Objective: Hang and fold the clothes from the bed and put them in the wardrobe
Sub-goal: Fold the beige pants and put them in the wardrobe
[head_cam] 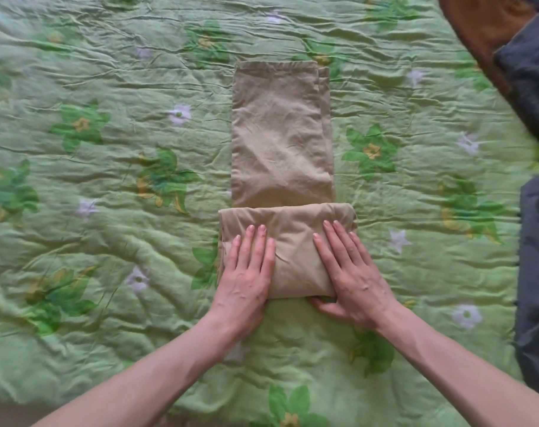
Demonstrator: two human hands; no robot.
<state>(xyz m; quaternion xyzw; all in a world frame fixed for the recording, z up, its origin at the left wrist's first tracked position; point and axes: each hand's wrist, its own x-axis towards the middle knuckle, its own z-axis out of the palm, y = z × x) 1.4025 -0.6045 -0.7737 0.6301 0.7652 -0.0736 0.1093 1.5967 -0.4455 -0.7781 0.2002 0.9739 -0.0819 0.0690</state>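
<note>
Forearms, bare, enter from the near edge of the view and converge on the work. The left hand (246, 272) lies flat, fingers extended and together, palm down on the left half of the folded near section of the tan garment (282, 140). The right hand (351, 275) lies likewise flat on the right half, fingers extended, with its thumb at the near hem and apparently tucked just under the fold, though the view is not clear enough there to be certain. Neither hand is closed around cloth; both press rather than grasp.

The tan garment, probably trousers folded lengthwise, rests near the middle of the bed on the green floral bedspread (108, 180). Its long axis runs straight away from the person. The near end is already doubled into a thick, wider bundle beneath the palms; the remaining single strip extends beyond the fingertips toward the far side of the bed.

The unfolded length thus lies directly ahead of both hands, roughly equidistant from each, so the next fold or roll would probably proceed forward along that axis with the hands working symmetrically.

At the right edge, well apart from the tan garment, lie dark grey clothes (536, 272) and a brown garment (480, 29), not yet folded.
</note>
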